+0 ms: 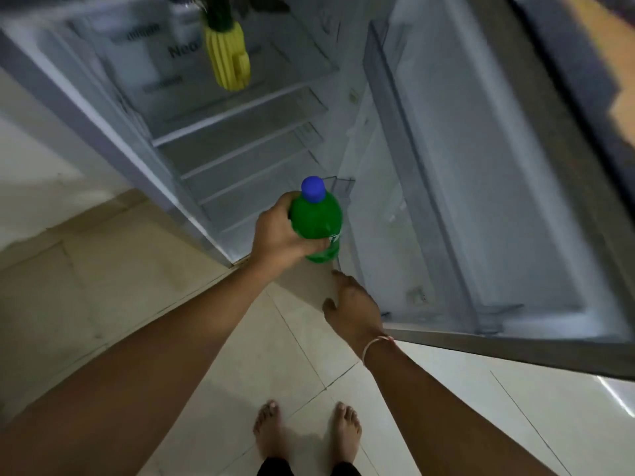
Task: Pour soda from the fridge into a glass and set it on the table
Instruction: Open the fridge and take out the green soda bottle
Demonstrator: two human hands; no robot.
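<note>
The left hand point(280, 235) grips a green plastic soda bottle with a blue screw cap point(318, 223) around its body, holding it upright in the air just in front of the open white fridge point(240, 139), so fetching the soda looks done. The right hand point(352, 304) holds nothing, its fingers loosely spread near the bottom edge of the open fridge door point(481, 201). No glass or table is in view, so shutting the door, pouring and setting the glass down all appear to remain.

The lower body of the soda bottle point(318, 221) is hidden behind the left hand point(278, 238), and its label is only partly seen. The fridge door point(481, 187) is cut off at the right edge, and the shelf lettering is blurred.
</note>
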